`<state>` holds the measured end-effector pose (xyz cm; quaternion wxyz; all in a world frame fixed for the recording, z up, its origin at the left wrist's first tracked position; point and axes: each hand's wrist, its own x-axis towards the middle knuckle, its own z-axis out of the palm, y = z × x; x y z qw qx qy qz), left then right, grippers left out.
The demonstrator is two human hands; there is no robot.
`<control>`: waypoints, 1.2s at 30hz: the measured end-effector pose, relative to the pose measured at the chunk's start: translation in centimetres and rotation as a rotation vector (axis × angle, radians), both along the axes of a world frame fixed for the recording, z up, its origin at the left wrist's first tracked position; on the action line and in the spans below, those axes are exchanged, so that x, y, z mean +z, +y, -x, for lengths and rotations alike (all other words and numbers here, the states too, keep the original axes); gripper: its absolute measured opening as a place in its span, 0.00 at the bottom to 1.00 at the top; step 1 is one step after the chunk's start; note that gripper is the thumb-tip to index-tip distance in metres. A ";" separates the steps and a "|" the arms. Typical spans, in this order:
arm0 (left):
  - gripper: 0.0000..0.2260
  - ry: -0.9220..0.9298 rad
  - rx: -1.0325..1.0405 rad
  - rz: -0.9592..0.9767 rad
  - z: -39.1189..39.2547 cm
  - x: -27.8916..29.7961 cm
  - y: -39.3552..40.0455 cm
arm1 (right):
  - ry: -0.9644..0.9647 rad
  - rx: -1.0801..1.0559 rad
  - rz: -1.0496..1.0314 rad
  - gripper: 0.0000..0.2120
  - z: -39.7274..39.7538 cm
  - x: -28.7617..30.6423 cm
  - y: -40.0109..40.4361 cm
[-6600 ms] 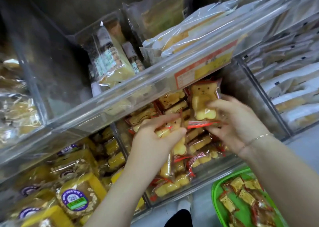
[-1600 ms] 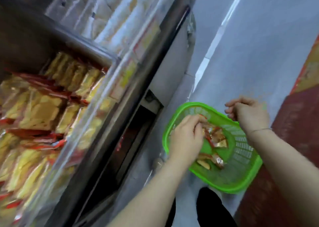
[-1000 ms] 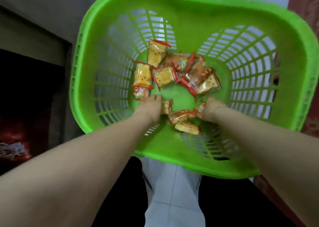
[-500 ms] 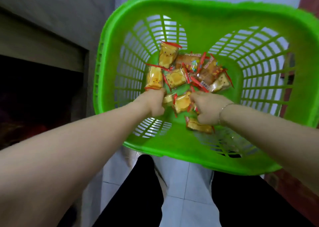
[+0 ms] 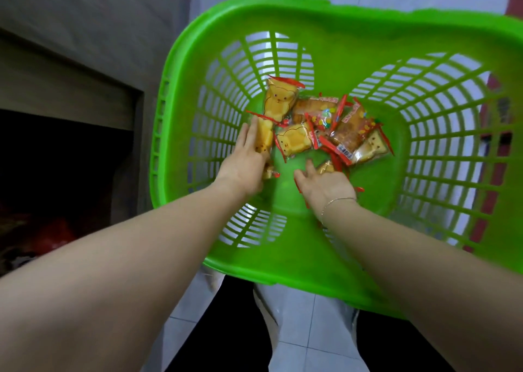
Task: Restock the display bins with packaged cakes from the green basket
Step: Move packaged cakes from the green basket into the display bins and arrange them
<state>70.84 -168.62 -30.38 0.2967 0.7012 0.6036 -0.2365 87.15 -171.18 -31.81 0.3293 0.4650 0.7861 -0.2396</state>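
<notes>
The green basket (image 5: 283, 17) fills the view below me, with several bear-shaped packaged cakes (image 5: 280, 102) in clear, red-edged wrappers lying on its bottom. My left hand (image 5: 244, 163) is inside at the left. Its fingers lie flat along one cake pack (image 5: 265, 135), and another small pack (image 5: 270, 172) peeks out from under the palm. My right hand (image 5: 325, 186) is palm down beside it, closed over a pack whose red wrapper edges (image 5: 358, 189) stick out on both sides. The display bins are out of view.
The grey base panel of the shelf unit (image 5: 85, 17) is at the left, with a dark opening (image 5: 56, 173) under it. Pale floor tiles (image 5: 297, 329) and my dark trouser legs (image 5: 235, 337) show below the basket. A red strip (image 5: 481, 224) runs along the right.
I turned from the bins down to the basket on the floor. In the last half second my left hand slid forward onto a cake at the left, and my right hand dropped lower over a pack.
</notes>
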 end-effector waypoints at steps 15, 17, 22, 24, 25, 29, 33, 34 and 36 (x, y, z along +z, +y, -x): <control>0.21 -0.406 0.805 -0.108 -1.8 12.9 0.8 | 0.687 -1.783 0.598 0.11 -4.3 16.3 6.1; 0.21 -0.549 0.915 -0.156 -1.7 18.9 1.0 | 0.828 -1.914 0.794 0.07 -3.7 22.0 7.7; 0.19 -0.678 0.903 -0.309 0.3 35.3 0.4 | 1.015 -1.799 1.000 0.09 -1.2 36.9 10.9; 0.13 -0.712 0.791 -0.371 1.0 41.8 -0.3 | 1.017 -1.683 1.050 0.09 0.1 42.9 11.7; 0.11 -0.722 0.729 -0.395 1.1 45.1 -0.7 | 1.008 -1.618 1.071 0.09 0.7 45.7 12.1; 0.11 -0.722 0.539 -0.490 1.8 56.2 -2.4 | 0.946 -1.401 1.159 0.10 3.1 56.3 12.7; 0.12 -0.802 0.644 -0.465 4.2 64.4 -5.2 | 0.986 -1.340 1.161 0.09 5.1 63.7 11.8; 0.13 -0.836 0.759 -0.439 4.9 66.1 -6.1 | 1.031 -1.381 1.156 0.09 5.6 64.9 11.3; 0.16 -0.954 1.098 -0.384 6.3 69.0 -7.4 | 1.171 -1.504 1.160 0.12 6.6 66.6 10.2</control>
